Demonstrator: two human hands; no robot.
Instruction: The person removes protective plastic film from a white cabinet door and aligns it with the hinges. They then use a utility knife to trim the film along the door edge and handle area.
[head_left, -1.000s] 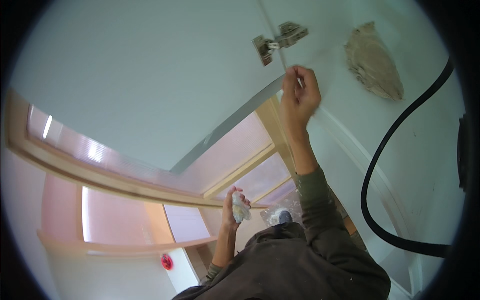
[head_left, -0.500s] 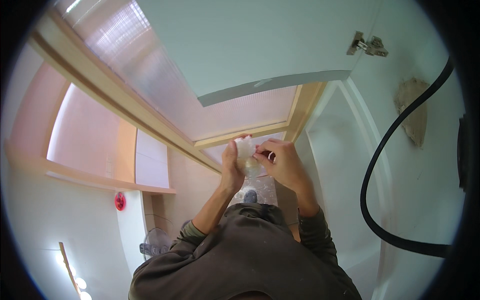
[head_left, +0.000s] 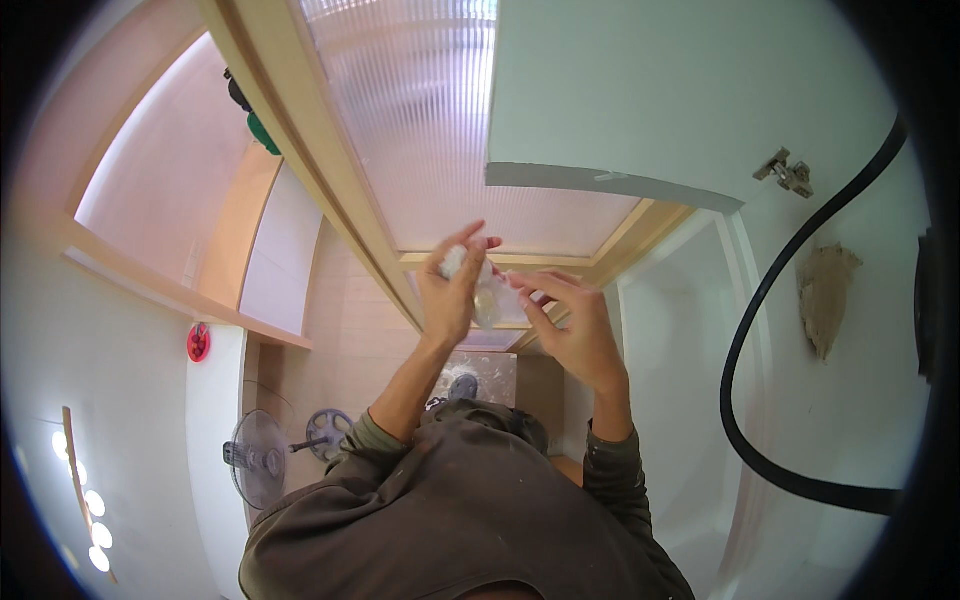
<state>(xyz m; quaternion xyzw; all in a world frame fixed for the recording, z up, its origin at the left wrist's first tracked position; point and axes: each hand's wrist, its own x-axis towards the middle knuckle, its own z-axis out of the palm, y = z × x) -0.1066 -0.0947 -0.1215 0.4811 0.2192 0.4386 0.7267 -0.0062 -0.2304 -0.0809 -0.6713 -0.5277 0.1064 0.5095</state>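
Note:
My left hand (head_left: 449, 297) is raised in front of me, its fingers curled round a small clear plastic bag (head_left: 486, 308) with something whitish and yellowish inside. Part of the bag is hidden behind the thumb and fingers. Close by on the right, my right hand (head_left: 582, 325) has its fingertips drawn together at the bag's side. Whatever lies between those fingertips is too small and blurred to name.
A pale cabinet door (head_left: 620, 90) hangs open on a metal hinge (head_left: 786, 172) ahead. Beyond it stands a wood-framed ribbed panel (head_left: 420, 150). A black hose (head_left: 735, 375) loops at right. A fan (head_left: 262, 458) and a red bowl (head_left: 199, 343) are at left.
My view has swung, so the door and hinge appear farther right. My left hand has tilted and its fingers have shifted on the bag. My right fingertips have moved slightly away from the left hand.

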